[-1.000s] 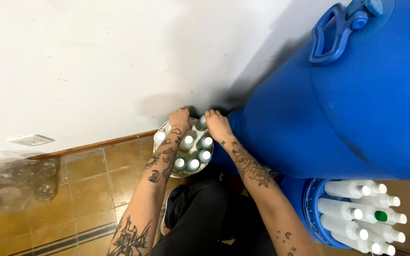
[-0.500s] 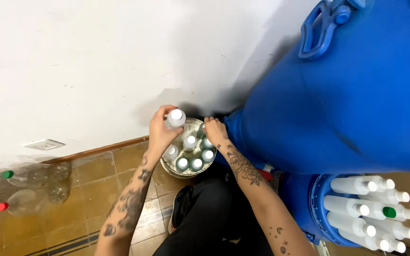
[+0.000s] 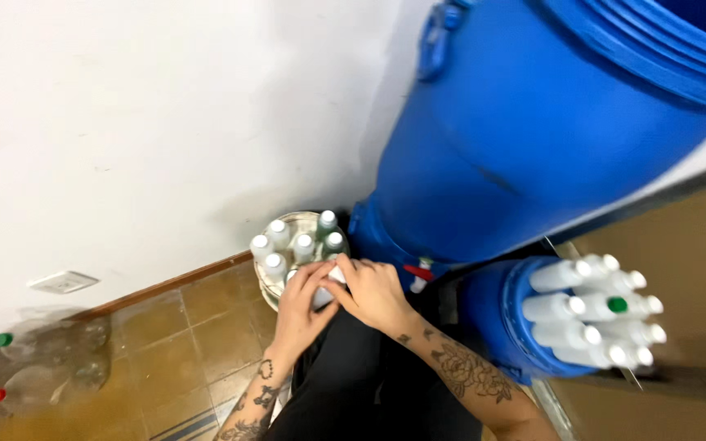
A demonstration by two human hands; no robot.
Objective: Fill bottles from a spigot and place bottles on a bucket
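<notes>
Both forearms reach forward over the person's dark-trousered lap, wrists bent down, and the hands meet just at the near rim of the round bucket (image 3: 283,224) that stands on the tiled floor against the white wall. The left hand (image 3: 302,304) has its fingers curled around a small white bottle (image 3: 326,287), clamped on it from the left; the right hand (image 3: 375,290) closes over the same bottle from the right, fingers bent across its top (most of the bottle is hidden between the two palms). Both forearms are tattooed.

Inside the bucket, beyond the hands, more capped bottles (image 3: 296,242) stand upright, close together. Directly right of the bucket, touching or nearly so, rises a large blue drum (image 3: 533,147), tilted in this view and crowding the right hand's side. Farther right of the bucket, below the drum, a blue tub (image 3: 492,314) holds a bundle of white bottles (image 3: 594,314), one with a green cap. Well left of the bucket, clear plastic bottles (image 3: 34,367) with green and red caps lie on the floor by the wall.
</notes>
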